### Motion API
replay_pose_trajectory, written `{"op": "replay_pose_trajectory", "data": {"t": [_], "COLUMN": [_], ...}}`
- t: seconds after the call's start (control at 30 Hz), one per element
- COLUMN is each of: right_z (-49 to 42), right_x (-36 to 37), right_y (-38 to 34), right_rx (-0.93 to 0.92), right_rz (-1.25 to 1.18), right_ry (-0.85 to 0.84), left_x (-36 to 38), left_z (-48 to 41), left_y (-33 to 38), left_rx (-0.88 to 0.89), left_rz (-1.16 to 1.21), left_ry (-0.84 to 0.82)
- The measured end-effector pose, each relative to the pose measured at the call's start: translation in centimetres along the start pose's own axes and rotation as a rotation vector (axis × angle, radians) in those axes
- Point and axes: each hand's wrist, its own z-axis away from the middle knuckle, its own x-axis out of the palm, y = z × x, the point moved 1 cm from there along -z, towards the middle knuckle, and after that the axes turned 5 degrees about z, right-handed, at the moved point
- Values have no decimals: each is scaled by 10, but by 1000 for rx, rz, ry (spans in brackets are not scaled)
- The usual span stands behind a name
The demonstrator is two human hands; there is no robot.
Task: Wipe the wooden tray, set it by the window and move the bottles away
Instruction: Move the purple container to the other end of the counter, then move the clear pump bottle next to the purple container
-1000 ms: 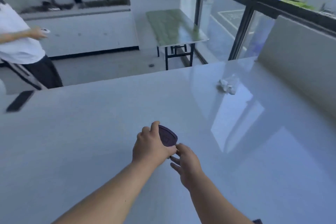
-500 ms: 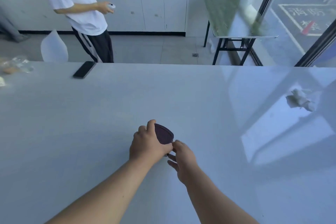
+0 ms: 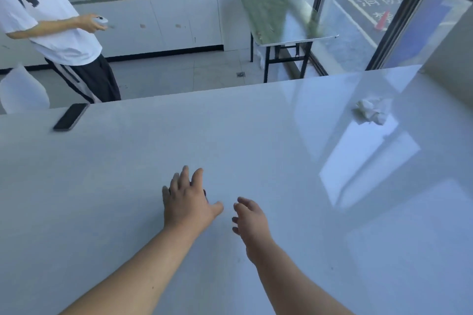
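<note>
No wooden tray and no bottle is in view. My left hand [image 3: 188, 202] lies flat, palm down, fingers spread on the white table [image 3: 294, 166]. Only a dark sliver of a small dark round object [image 3: 204, 191] shows at the hand's right edge; the rest is hidden under the palm. My right hand [image 3: 249, 217] hovers just to the right with loosely spread fingers, holding nothing and a little apart from the left thumb.
A crumpled white tissue [image 3: 372, 111] lies at the table's far right. A black phone [image 3: 70, 117] lies near the far left edge. A person in a white shirt [image 3: 64, 33] stands beyond it. A green folding table [image 3: 279, 13] stands by the window [image 3: 371, 7].
My left hand let go of the dark round object it was gripping and spread flat over it. My right hand drew back slightly and opened. The camera view swung left.
</note>
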Motion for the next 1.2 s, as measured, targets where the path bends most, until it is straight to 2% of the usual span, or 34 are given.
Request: {"op": "replay_pose_trajectory", "data": {"t": [0.07,0.17,0.27,0.43,0.63,0.73,0.87,1.03,1.2], "right_z": [18,59,115,241,373,414,443,437,416], "right_x": [-57,-172,-298,-478,-597,-639,-702,-765,-786], "right_y": [4,20,58,166,313,367,409,423,428], "right_rx": [-65,-128,-115,-39,90,137,123,124,53], "right_rz": [4,8,-5,-179,-425,-541,-646,-827,-1001], "right_ry": [138,395,633,996,1253,1305,1297,1125,1023], "left_x": [2,21,56,121,191,222,254,285,297], "left_z": [9,43,105,256,459,542,620,667,676], "left_y": [54,163,277,449,596,646,705,749,757], "left_rx": [141,312,517,828,1092,1185,1212,1222,1232], "left_rz": [71,184,207,165,141,131,187,188,210], "left_ry": [-40,-220,-376,-577,-733,-773,-756,-749,-681]}}
